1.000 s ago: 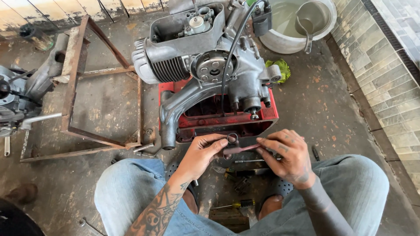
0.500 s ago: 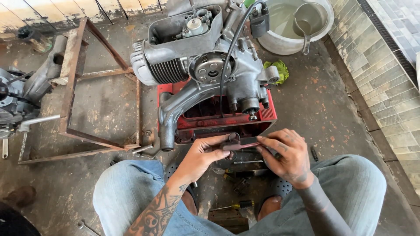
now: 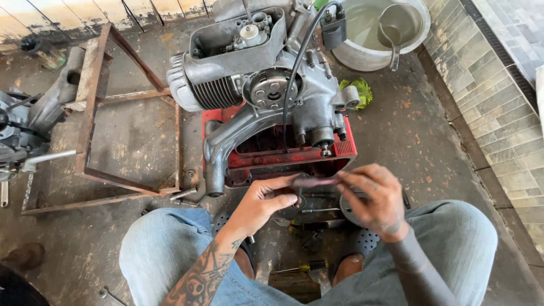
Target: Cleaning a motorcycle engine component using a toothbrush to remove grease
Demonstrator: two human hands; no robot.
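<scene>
My left hand (image 3: 260, 205) and my right hand (image 3: 375, 195) hold the two ends of a short dark strip, a rubber or metal part (image 3: 314, 181), level between them above my knees. Just beyond my hands a grey engine (image 3: 255, 85) with cooling fins and a black cable rests on a red crate (image 3: 345, 150). My left forearm is tattooed; my right arm wears a dark sleeve. Small tools lie on the floor under my hands, partly hidden.
A rusty metal frame (image 3: 93, 113) stands on the concrete floor at left, with another engine part (image 3: 22, 130) beyond it. A metal basin with a ladle (image 3: 391, 28) sits at top right beside a green rag (image 3: 357, 90). A tiled wall runs along the right. A yellow-handled screwdriver (image 3: 303, 266) lies between my feet.
My hands have stayed together on the dark strip, with only slight finger shifts. The view has moved a little.
</scene>
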